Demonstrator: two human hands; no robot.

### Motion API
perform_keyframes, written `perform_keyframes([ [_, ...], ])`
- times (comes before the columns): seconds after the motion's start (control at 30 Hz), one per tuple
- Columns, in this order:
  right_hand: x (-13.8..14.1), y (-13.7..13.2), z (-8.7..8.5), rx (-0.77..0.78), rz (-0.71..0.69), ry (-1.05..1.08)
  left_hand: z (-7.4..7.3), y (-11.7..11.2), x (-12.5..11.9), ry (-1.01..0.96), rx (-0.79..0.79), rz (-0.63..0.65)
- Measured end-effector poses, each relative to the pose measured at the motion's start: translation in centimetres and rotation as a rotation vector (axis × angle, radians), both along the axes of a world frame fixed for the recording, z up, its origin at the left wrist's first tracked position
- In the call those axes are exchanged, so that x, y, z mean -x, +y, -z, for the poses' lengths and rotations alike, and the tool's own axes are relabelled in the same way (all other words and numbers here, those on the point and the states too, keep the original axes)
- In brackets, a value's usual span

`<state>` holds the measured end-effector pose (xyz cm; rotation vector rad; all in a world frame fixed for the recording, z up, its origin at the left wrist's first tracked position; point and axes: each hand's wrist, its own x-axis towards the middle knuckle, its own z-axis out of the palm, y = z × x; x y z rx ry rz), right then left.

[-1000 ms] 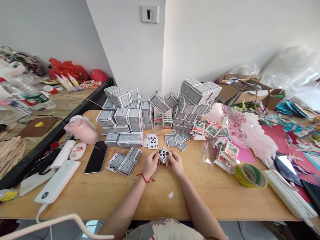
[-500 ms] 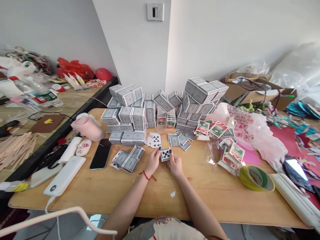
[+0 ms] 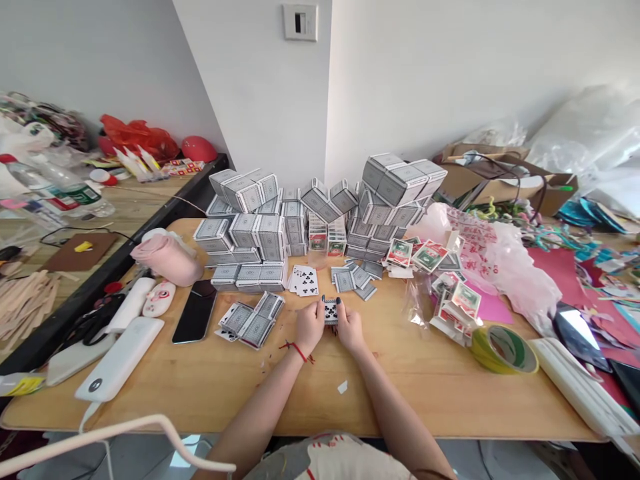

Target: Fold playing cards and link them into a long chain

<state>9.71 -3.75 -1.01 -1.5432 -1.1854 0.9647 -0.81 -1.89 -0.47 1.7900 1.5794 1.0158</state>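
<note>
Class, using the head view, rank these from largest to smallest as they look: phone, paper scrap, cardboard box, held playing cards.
1. Cardboard box
2. Phone
3. Held playing cards, judged by the part left uncovered
4. Paper scrap

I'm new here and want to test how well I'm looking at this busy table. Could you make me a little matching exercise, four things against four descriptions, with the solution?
Things
1. Phone
2. Left hand
3. Tape roll
4. Wall plate

Descriptions
A. Yellow outside, green inside
B. Whitish, above the card stacks
C. Black and lying flat
D. Holding a card, with a red bracelet at the wrist

Right pairs: 1-C, 2-D, 3-A, 4-B
</note>
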Motion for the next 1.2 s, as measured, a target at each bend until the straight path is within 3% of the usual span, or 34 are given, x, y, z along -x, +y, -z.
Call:
perform_keyframes([
  [0.2,0.13,-0.13,0.19,-0.079,0.005,-0.246,0.20,-0.02,0.16,0.128,-0.062,-0.031],
  [0.43,0.08,-0.08,0.04,-0.086,0.039,-0.028,0.31,0.06,0.61,-0.063,-0.039,-0.070],
  [0.57,-0.06,-0.15,0.01,-0.080,0.094,0.024,-0.04,-0.04,0.55,-0.222,0.008,0.036],
  [0.73,0.07,-0.21,0.04,-0.059,0.137,0.074,-0.10,-0.11,0.61,-0.215,0.027,0.110],
  [1.03,0.20,-0.48,0.11,-0.079,0.217,-0.107,0.33,-0.08,0.62,-0.226,0.002,0.135],
  [1.2,-0.04,-0.35,0.17,-0.041,0.207,-0.190,0.32,-0.04,0.76,-0.107,-0.057,0.054],
])
